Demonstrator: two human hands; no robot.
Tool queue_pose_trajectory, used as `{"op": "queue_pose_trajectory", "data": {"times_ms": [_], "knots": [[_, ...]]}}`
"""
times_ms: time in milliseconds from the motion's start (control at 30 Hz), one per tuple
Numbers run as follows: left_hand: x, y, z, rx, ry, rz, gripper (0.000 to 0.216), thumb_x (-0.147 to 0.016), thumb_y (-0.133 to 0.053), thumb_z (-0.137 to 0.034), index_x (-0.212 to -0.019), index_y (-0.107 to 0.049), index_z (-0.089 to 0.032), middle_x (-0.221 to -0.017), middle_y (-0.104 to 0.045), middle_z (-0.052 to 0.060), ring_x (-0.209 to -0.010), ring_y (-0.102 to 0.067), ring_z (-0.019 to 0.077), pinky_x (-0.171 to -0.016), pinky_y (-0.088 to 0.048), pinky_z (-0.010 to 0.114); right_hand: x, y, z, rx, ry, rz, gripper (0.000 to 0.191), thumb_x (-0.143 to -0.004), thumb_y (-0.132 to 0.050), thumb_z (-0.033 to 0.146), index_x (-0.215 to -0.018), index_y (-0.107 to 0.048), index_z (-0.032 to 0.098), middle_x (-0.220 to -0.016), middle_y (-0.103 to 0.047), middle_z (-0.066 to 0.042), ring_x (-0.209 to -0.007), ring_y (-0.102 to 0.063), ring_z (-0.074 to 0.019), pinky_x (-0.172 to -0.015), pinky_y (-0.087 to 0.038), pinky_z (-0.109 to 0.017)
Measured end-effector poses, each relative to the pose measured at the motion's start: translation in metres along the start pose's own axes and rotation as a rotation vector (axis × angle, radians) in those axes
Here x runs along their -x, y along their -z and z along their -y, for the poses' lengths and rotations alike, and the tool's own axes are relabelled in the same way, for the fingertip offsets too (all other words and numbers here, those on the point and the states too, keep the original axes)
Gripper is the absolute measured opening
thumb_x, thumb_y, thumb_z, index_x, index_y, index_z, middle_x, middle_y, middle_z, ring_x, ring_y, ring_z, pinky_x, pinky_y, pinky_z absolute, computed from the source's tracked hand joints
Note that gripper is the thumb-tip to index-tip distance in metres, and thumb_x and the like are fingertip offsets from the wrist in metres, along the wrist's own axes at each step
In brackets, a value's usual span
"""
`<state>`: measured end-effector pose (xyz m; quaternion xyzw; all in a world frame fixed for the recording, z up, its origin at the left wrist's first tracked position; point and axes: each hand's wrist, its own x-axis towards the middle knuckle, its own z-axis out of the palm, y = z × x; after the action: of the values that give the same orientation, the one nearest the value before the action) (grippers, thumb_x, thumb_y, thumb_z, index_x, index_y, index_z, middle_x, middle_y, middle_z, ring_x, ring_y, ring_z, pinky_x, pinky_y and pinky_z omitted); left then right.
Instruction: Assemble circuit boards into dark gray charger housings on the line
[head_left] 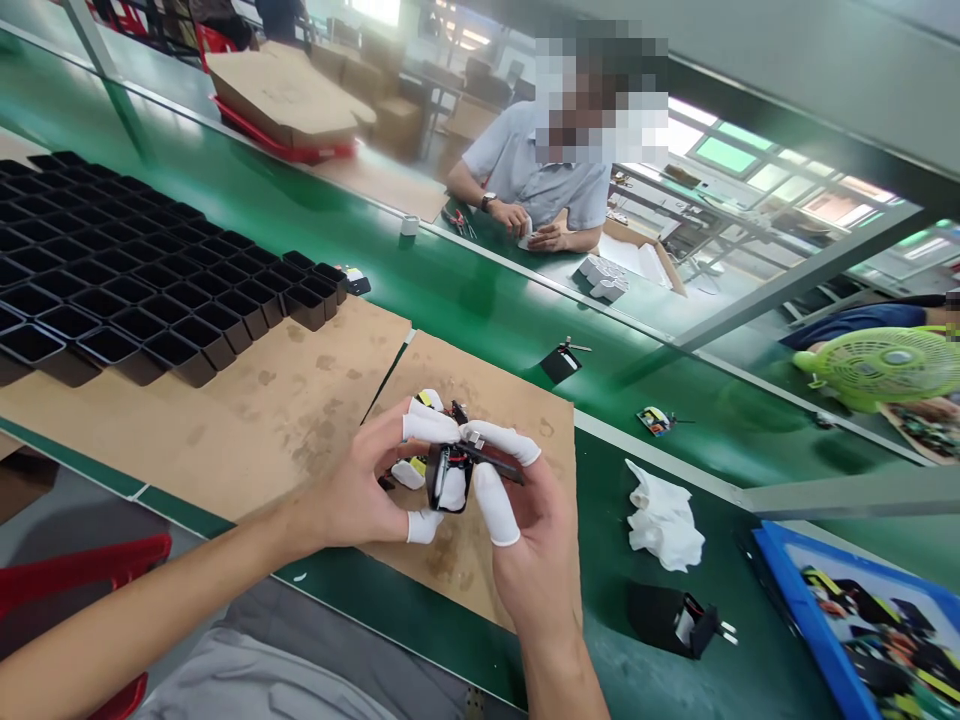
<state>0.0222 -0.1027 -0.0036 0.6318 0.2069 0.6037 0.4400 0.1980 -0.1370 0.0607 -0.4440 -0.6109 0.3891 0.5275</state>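
My left hand (pixel 360 485) wraps its thumb and finger, both in white finger cots, around a small black plug adapter case (pixel 433 482). The case's open end faces me; red wiring and a white piece show inside. With cotted fingertips, my right hand (pixel 536 535) pinches the black end cover (pixel 501 464) at the case's upper right edge. Metal prongs stick up from the cover, near both index fingertips. Whether cover and case touch is hard to see. Behind my left fingers lie white and yellow parts (pixel 409 473) on the cardboard (pixel 300 400), partly hidden.
Rows of black empty cases (pixel 161 275) stand at left. To the right are a crumpled white cloth (pixel 664 520), another black adapter (pixel 664 615) and a blue tray (pixel 784 585) of parts. A co-worker (pixel 551 180) sits opposite; a green fan (pixel 892 362) stands far right.
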Motion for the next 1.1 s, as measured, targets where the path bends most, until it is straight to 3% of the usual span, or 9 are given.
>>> {"op": "queue_pose_trajectory", "data": {"times_ms": [133,333,433,533,633,733,900,967,1100], "knots": [[0.001,0.0,-0.006,0.025,-0.009,0.001,0.071,-0.07,-0.088,-0.002,-0.136,-0.075,-0.026,-0.134,-0.066,0.012,-0.123,-0.073,0.028,-0.105,-0.069,0.042,0.012,-0.008,-0.001,-0.046,0.027,-0.006,0.031,-0.105,-0.079,0.028,-0.136,-0.077,0.033,-0.136,-0.077,-0.008,-0.128,-0.077,-0.0257,-0.115,-0.066,-0.043],[0.005,0.0,-0.017,-0.003,0.015,-0.003,0.063,-0.071,-0.09,-0.004,-0.129,-0.076,-0.023,-0.135,-0.07,0.013,-0.125,-0.071,0.0269,-0.106,-0.068,0.038,0.023,-0.015,-0.008,-0.041,0.056,-0.025,0.042,-0.098,-0.083,0.019,-0.137,-0.075,0.032,-0.136,-0.076,-0.008,-0.13,-0.075,-0.0252,-0.117,-0.065,-0.043],[0.008,0.0,-0.019,-0.051,0.051,-0.031,0.062,-0.072,-0.093,-0.008,-0.129,-0.076,-0.023,-0.133,-0.07,0.013,-0.124,-0.072,0.0275,-0.104,-0.068,0.038,0.035,-0.023,-0.013,-0.039,0.086,-0.152,0.041,-0.099,-0.083,0.021,-0.137,-0.074,0.031,-0.14,-0.075,-0.009,-0.131,-0.076,-0.0255,-0.117,-0.066,-0.045],[0.011,0.0,-0.019,-0.23,-0.035,-0.087,0.065,-0.075,-0.093,-0.01,-0.136,-0.074,-0.023,-0.127,-0.072,0.012,-0.118,-0.073,0.0277,-0.103,-0.066,0.041,0.053,-0.036,-0.021,-0.007,0.098,-0.298,0.045,-0.094,-0.089,0.024,-0.137,-0.075,0.027,-0.138,-0.079,-0.012,-0.125,-0.08,-0.0283,-0.114,-0.068,-0.05],[0.016,-0.005,-0.022,-0.509,-0.185,-0.13,0.062,-0.083,-0.083,-0.007,-0.141,-0.072,-0.024,-0.122,-0.071,0.011,-0.109,-0.073,0.0255,-0.096,-0.065,0.04,0.065,-0.048,-0.03,-0.064,-0.004,-0.455,0.045,-0.086,-0.098,0.029,-0.127,-0.08,0.023,-0.128,-0.084,-0.013,-0.115,-0.084,-0.0302,-0.105,-0.072,-0.05],[0.026,-0.014,-0.03,-0.671,-0.263,-0.151,0.062,-0.089,-0.085,-0.012,-0.147,-0.067,-0.025,-0.125,-0.07,0.012,-0.111,-0.071,0.0262,-0.094,-0.064,0.039,0.066,-0.051,-0.037,-0.344,-0.217,-0.599,0.042,-0.081,-0.103,0.04,-0.113,-0.083,0.022,-0.116,-0.088,-0.009,-0.107,-0.085,-0.0275,-0.096,-0.073,-0.042],[0.045,-0.033,-0.034,-0.469,-0.161,-0.202,0.064,-0.094,-0.091,-0.021,-0.151,-0.062,-0.025,-0.136,-0.068,0.013,-0.122,-0.07,0.0258,-0.103,-0.064,0.039,0.065,-0.04,-0.041,-0.887,-0.54,-0.569,0.046,-0.078,-0.102,0.057,-0.11,-0.087,0.027,-0.114,-0.089,-0.003,-0.097,-0.084,-0.0193,-0.086,-0.072,-0.03],[0.05,-0.039,-0.031,-0.388,-0.144,-0.203,0.058,-0.096,-0.091,-0.024,-0.148,-0.065,-0.026,-0.133,-0.071,0.01,-0.125,-0.071,0.0241,-0.112,-0.062,0.038,0.07,-0.039,-0.042,-0.99,-0.587,-0.559,0.044,-0.079,-0.102,0.056,-0.11,-0.089,0.028,-0.116,-0.089,-0.002,-0.101,-0.084,-0.0189,-0.09,-0.072,-0.029],[0.053,-0.051,-0.03,-0.3,-0.103,-0.199,0.049,-0.094,-0.093,-0.023,-0.139,-0.071,-0.027,-0.132,-0.073,0.007,-0.124,-0.072,0.0212,-0.111,-0.062,0.032,0.081,-0.041,-0.045,-1.053,-0.608,-0.517,0.033,-0.087,-0.096,0.054,-0.106,-0.09,0.028,-0.122,-0.088,-0.003,-0.119,-0.082,-0.0196,-0.107,-0.069,-0.029]]}}
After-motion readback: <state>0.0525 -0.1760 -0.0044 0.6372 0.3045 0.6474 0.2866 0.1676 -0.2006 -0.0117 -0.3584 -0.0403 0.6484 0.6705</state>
